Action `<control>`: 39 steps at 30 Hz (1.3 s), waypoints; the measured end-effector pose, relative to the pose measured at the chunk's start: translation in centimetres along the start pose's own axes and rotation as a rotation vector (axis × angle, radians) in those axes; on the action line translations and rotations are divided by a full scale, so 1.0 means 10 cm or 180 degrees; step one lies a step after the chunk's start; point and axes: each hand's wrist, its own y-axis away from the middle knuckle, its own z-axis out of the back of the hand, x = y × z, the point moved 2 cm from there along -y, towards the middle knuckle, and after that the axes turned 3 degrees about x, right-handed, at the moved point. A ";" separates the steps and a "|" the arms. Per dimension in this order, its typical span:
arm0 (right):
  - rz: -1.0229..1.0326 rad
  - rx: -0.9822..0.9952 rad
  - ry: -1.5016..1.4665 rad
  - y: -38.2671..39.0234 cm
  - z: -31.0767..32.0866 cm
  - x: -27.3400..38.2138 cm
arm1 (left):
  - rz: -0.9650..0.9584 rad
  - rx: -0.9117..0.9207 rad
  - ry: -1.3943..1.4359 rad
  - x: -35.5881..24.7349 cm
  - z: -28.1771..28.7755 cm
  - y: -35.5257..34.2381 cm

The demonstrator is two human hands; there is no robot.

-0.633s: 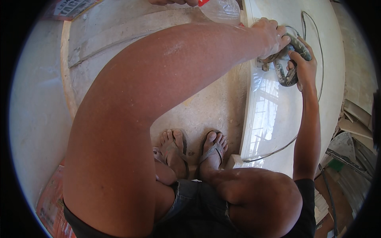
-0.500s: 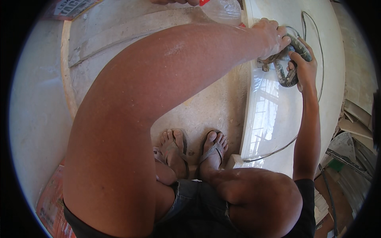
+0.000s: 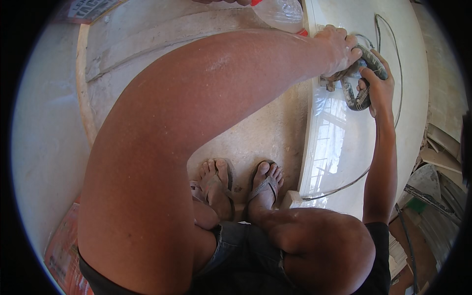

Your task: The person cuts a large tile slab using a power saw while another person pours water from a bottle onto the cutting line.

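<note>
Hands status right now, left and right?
Left hand: closed, holding the handheld power tool.
Right hand: closed, holding the same tool by its dark loop handle.

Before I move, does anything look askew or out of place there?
Mildly: the dark cord lies loosely looped on the glossy white slab, perhaps a snag risk beside the handheld power tool; flat scrap pieces lie jumbled at right.

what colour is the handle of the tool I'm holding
The handle is blackish with pale smudges; see head view.
</note>
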 end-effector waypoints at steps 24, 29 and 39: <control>-0.0004 0.0025 -0.0055 0.11 0.01 -0.04 | -0.0025 0.0007 -0.0015 -0.07 -0.02 0.08; -0.0023 0.0016 -0.0053 0.12 0.05 -0.08 | -0.0041 0.0000 0.0128 -0.07 0.00 0.07; -0.0016 0.0006 -0.0015 0.18 0.05 -0.09 | -0.0081 -0.0022 0.0140 -0.09 -0.02 0.10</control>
